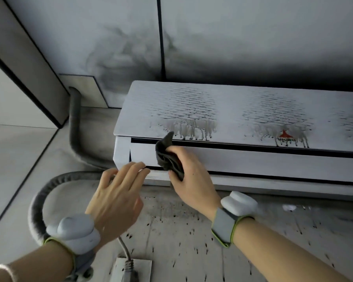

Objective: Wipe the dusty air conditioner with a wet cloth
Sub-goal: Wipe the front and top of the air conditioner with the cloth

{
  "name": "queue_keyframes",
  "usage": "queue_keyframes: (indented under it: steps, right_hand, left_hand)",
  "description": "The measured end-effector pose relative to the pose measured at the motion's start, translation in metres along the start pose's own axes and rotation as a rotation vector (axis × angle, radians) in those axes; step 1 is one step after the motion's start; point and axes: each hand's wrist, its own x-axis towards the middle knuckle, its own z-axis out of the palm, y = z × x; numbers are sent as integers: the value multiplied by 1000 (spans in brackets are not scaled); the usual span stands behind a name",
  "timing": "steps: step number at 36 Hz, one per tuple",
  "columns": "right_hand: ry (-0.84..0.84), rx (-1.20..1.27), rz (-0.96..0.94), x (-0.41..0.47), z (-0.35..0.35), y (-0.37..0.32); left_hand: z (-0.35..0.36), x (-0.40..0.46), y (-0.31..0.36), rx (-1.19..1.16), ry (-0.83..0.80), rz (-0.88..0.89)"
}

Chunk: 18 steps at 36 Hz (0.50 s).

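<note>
A white wall-mounted air conditioner [243,110] spans the middle and right, its front panel marked with dark dust patches and drip streaks above a red logo. My right hand [192,180] grips a bunched dark grey cloth [168,155] pressed against the louvre flap near the unit's left end. My left hand [116,196] is below the left corner, fingers spread, its fingertips touching the lower edge of the flap and holding nothing. Both wrists carry grey bands with white sensor pods.
A grey insulated hose [74,127] runs down from the wall and loops left below the unit. A wall socket with a plugged cable [128,267] sits at the bottom centre. The wall [130,47] above and below is stained with soot and dark spots.
</note>
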Motion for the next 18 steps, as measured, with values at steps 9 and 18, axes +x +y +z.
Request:
queue_keyframes:
  steps: [9,18]
  right_hand:
    - [399,-199,78,-16,-81,39]
    - [520,-385,276,-61,-209,111]
  left_hand:
    - [16,19,49,-92,97,94]
    - [25,74,181,-132,201,259]
